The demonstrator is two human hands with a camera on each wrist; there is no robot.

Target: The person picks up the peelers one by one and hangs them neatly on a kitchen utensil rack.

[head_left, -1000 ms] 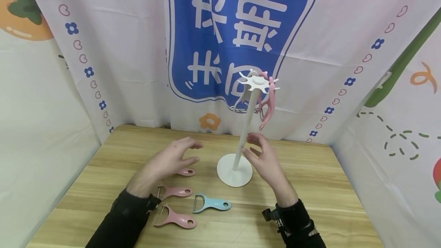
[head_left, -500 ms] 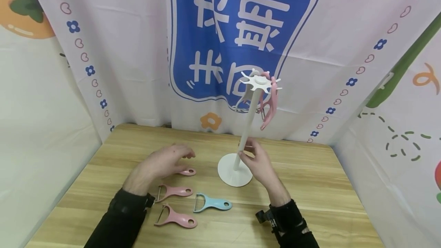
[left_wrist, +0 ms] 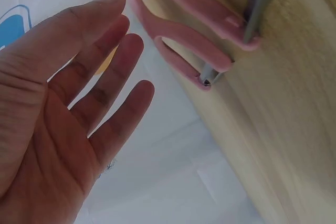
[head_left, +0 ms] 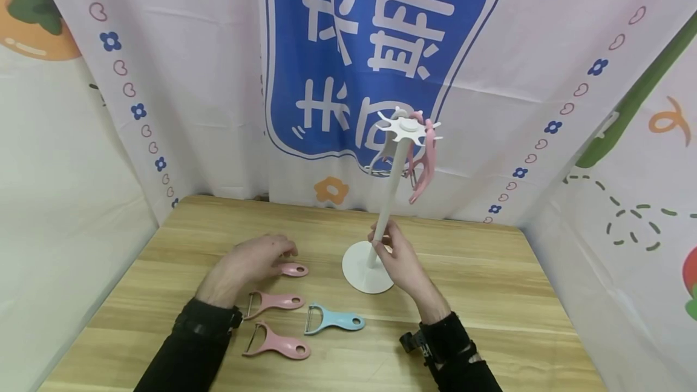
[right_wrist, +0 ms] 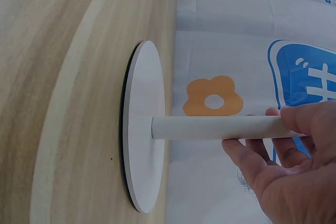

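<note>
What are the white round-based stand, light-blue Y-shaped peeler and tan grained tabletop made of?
White round-based stand: plastic or painted metal, from smooth, uniform finish. Light-blue Y-shaped peeler: likely plastic, smooth, evenly coloured; thin grey blade seems metal. Tan grained tabletop: wood or laminate by its streaks, apparently satin.

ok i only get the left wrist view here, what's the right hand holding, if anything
Observer: The right hand grips the lower part of the pole of a white stand.
Operator: got it, anything hanging from the top of that
Observer: Yes, a pink hanging peeler is on the right side of its top, as the head view shows it.
Operator: and anything on the table that isn't pink or white
Observer: A blue peeler lies there, nearer the right hand's side than the pink peelers on the table.
</note>
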